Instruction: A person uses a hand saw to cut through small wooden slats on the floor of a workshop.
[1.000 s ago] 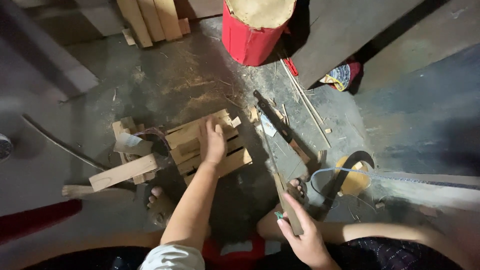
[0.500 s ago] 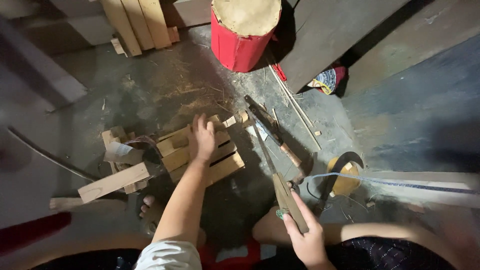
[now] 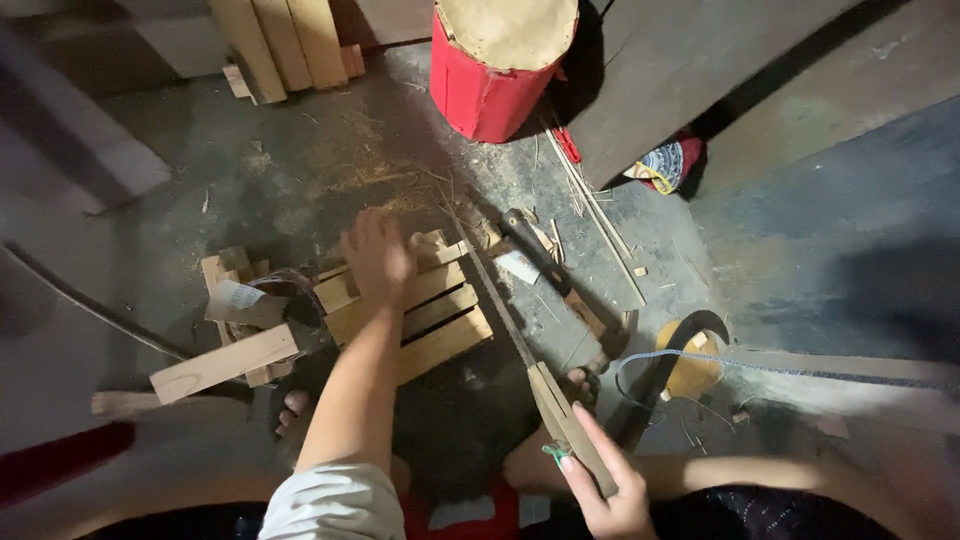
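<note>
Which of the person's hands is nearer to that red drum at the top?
Left. The left hand rests on the wooden slats below the red drum; the right hand holds a saw handle farther away.

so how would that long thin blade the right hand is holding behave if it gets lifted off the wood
The blade looks long and very thin, so it would probably flex and wobble at the far end. The right hand holds only its wooden handle, so it likely feels light but tip-heavy. The left hand presses the stacked wood slats, which should stay put.

We press our left hand (image 3: 378, 262) flat on the wooden slat frame (image 3: 415, 310). Our right hand (image 3: 605, 485) grips the wooden handle of a handsaw (image 3: 520, 350), its blade running up from the grip beside the frame's right edge.
</note>
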